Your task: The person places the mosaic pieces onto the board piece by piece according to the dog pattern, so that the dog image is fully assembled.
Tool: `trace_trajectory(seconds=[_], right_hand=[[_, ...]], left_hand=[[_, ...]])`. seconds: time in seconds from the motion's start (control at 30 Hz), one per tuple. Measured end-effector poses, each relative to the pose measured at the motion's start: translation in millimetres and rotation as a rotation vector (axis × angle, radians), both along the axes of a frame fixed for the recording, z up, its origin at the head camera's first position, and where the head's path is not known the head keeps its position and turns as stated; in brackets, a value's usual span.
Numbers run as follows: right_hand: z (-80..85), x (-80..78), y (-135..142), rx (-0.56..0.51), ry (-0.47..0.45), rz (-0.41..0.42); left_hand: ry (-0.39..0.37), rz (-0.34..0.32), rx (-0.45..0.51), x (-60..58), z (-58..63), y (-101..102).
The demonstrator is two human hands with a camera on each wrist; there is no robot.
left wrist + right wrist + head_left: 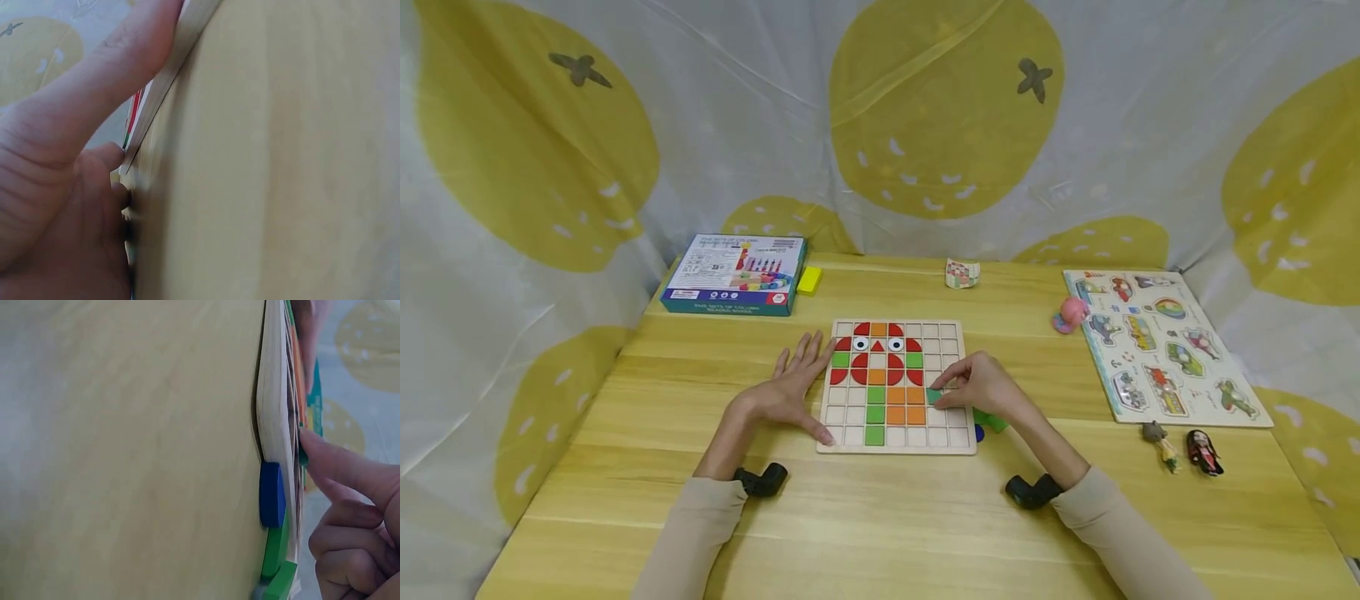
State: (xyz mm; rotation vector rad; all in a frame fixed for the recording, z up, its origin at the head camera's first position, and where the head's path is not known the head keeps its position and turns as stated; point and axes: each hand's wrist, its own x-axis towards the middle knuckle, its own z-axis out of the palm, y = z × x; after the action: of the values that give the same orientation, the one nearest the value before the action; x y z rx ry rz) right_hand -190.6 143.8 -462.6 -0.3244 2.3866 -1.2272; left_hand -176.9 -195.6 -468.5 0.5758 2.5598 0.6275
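Note:
A wooden grid board lies on the table, partly filled with red, orange and green tiles and two eye pieces. Over its right half, my right hand pinches a dark green tile between thumb and forefinger, beside the orange squares. In the right wrist view that tile shows at the fingertips, close over the board. My left hand is spread at the board's left side, its thumb on the lower left corner and its fingers along the upper left edge.
Blue and green pieces lie against the board's right edge. A boxed set and a yellow block stand at back left. A small picture card lies behind. At right are a picture puzzle, a pink toy and two figurines.

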Motion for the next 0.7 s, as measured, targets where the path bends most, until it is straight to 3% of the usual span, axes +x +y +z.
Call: trace_trajectory(seconds=[0.27,0.4,0.53,0.7], right_hand=[[0.2,0.7,-4.2,0.005,0.011,-0.037],[2.1,1.9,-0.4,0.001,0.017,0.009],[2.9,1.4,16.2,0.004,0.047,0.086],[5.0,4.2,55.3,-0.008,0.040,0.083]], left_hand=[[0.011,-0.006,0.014,-1.1,-1.2,-1.2],[0.009,-0.005,0.017,-0.5,-1.8,-1.7],[0.007,-0.002,0.015,-0.4,-2.6,-0.9],[0.013,-0.004,0.015,-0.8,-4.3,-1.6]])
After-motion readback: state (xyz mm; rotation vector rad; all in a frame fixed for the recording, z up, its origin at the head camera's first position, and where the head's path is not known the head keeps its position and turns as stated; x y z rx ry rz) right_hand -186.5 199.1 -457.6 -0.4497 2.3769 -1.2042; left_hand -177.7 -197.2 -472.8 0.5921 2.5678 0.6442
